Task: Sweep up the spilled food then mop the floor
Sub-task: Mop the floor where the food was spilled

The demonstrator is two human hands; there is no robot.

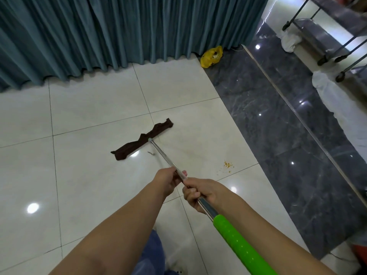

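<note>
A mop with a steel pole (161, 154) and a green grip (238, 244) stretches from the lower right toward the floor's middle. Its dark brown cloth head (143, 140) lies flat on the white tiles (89, 175). My left hand (167, 180) grips the pole farther down, and my right hand (200, 192) grips it just above the green grip. A small patch of orange food crumbs (228, 165) lies on the tile to the right of the pole, apart from the mop head. A tiny scrap (151, 153) sits beside the pole near the head.
A teal curtain (119, 30) hangs along the back. A yellow plastic bag (211, 56) lies at its right foot. Dark marble flooring (278, 126) runs on the right, with a metal strip, wheeled steel trolleys (325, 36) and white cloths (333, 100) beyond.
</note>
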